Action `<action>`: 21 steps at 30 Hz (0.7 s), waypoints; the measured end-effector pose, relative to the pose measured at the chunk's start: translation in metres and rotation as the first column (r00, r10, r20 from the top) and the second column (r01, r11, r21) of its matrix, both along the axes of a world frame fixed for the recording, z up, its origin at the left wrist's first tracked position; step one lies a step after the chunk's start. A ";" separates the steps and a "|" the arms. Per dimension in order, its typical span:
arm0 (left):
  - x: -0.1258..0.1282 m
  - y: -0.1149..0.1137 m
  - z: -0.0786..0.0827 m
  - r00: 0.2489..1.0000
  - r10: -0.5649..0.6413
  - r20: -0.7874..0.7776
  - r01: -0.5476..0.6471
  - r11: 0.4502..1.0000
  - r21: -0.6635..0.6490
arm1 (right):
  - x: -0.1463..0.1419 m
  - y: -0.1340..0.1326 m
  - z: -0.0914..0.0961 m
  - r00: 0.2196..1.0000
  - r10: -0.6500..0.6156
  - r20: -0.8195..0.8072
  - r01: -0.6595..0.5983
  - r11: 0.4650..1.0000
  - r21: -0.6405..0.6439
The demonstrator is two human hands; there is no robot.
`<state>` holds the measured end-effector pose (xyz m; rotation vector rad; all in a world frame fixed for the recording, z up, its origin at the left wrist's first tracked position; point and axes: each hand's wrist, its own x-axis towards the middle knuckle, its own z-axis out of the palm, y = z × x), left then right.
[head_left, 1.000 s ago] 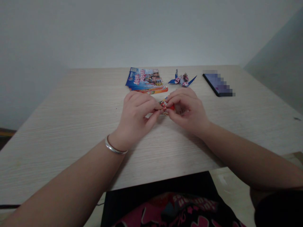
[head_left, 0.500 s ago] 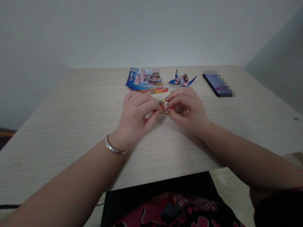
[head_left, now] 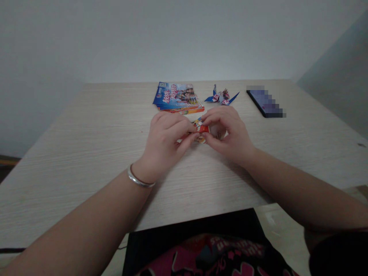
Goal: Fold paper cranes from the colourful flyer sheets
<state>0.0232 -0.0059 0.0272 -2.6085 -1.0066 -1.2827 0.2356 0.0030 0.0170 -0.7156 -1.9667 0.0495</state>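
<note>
Between my hands is a small piece of folded printed paper (head_left: 203, 129), red, yellow and white, held just over the table. My left hand (head_left: 170, 134) pinches its left side between thumb and fingers; a silver bangle (head_left: 140, 179) circles that wrist. On the other side, my right hand (head_left: 228, 128) grips the paper with thumb and fingertips, the fingers curled round. Much of the paper is hidden behind the fingers, so its full folded shape cannot be made out.
Beyond my hands lies a stack of glossy printed leaflets (head_left: 179, 96). Right of it stands a folded paper crane (head_left: 220, 98) in blue and white. A dark phone (head_left: 264, 103) lies further right. The pale wooden table (head_left: 100, 134) meets a wall at the back.
The paper has shifted slightly between my fingers, and more of its red and yellow parts show now. Both hands stay in nearly the same place, still pinching it.
</note>
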 end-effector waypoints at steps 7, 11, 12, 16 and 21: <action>-0.003 0.001 -0.003 0.997 -0.032 0.066 0.032 0.999 0.004 | 0.005 0.000 0.000 1.000 -0.014 0.026 0.014 0.999 0.029; -0.002 0.003 -0.004 0.993 -0.022 0.118 0.017 0.999 0.045 | 0.011 0.002 -0.005 0.999 -0.017 -0.046 0.013 0.996 -0.089; -0.002 0.003 -0.004 0.991 -0.023 0.135 0.016 0.998 0.055 | 0.012 0.003 -0.008 0.997 -0.017 -0.075 0.006 0.989 -0.149; -0.001 0.005 -0.005 0.985 -0.027 0.172 0.017 0.998 0.059 | 0.014 0.011 -0.023 0.980 -0.011 -0.197 -0.055 0.943 -0.329; -0.001 0.005 -0.005 0.986 -0.004 0.167 0.001 1.000 0.022 | 0.010 0.014 -0.029 0.975 -0.020 -0.222 -0.076 0.905 -0.419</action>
